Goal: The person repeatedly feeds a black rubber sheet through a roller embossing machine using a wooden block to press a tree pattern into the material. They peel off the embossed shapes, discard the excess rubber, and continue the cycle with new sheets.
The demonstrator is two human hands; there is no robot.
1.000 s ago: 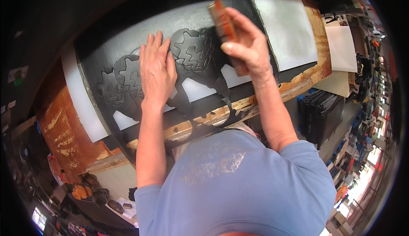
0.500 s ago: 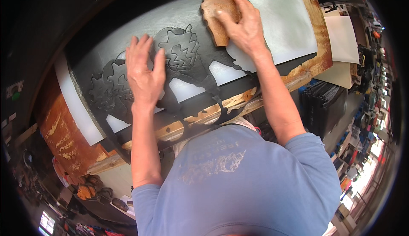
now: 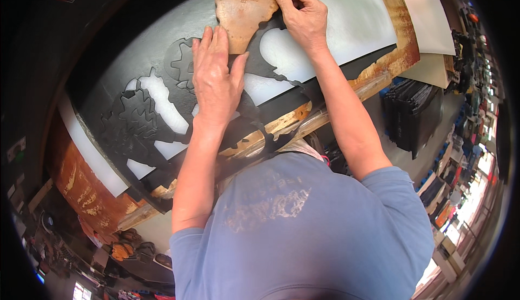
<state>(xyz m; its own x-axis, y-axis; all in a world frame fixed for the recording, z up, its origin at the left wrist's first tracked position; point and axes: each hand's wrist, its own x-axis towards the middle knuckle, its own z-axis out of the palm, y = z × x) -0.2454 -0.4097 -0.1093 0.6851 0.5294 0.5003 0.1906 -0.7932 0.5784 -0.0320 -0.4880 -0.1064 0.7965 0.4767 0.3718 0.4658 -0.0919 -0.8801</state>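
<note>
Positioning brown template flat on black sheet atop counter, left hand pressing open-palmed, right hand pinching its edge; next probably calling for steadying before cutting.

Worn on the head, left of a side-by-side pair, looking steeply down past a blue-shirted chest at 6 o'clock onto a workbench tilted across the upper half. Close in: left hand near centre and right hand toward 1 o'clock, both at arm's length, forearms rising from the lower edge. Strong fisheye bend, bench edges curving, black rim all round. Black sheet filling 9 to 12 o'clock, tan template at 12 o'clock. Shelving and floor squeezed along the rim from 2 to 5 o'clock. Only one view supplied, so no overlap to compare.
</note>
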